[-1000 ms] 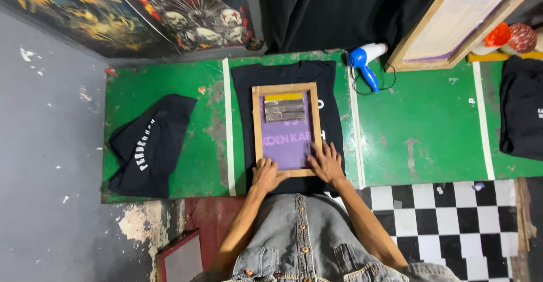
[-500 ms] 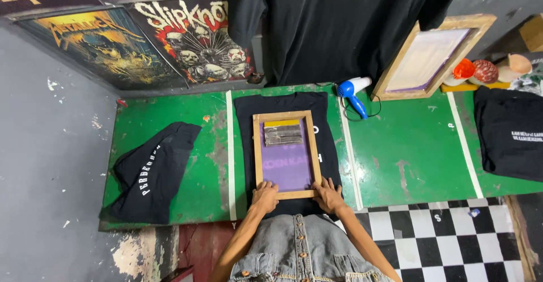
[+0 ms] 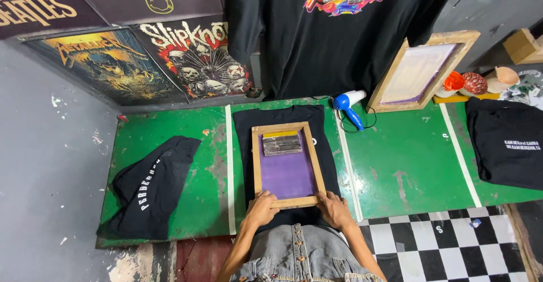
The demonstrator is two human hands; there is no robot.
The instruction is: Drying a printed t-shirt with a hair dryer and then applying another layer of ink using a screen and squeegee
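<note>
Wooden-framed printing screen with purple mesh (image 3: 287, 166) lies flat on a black T-shirt (image 3: 280, 118) spread over the middle of the green painted table (image 3: 396, 169), with a grey squeegee (image 3: 281, 144) resting on the mesh near its far end. Going from the left, a second black garment with white lettering (image 3: 150, 188) lies crumpled on the table, well apart from the screen. The left hand (image 3: 261, 208) grips the near left corner of the frame, fingers curled over the wood, and the right hand (image 3: 335, 209) holds the near right corner the same way. Further right, a blue hair dryer (image 3: 348, 105) sits by a second wooden screen (image 3: 421, 72) leaning on the wall. The step appears to be handling the frame by its near edge; any lift would call for an even rise at both corners so the fabric stays unsmeared.
</note>
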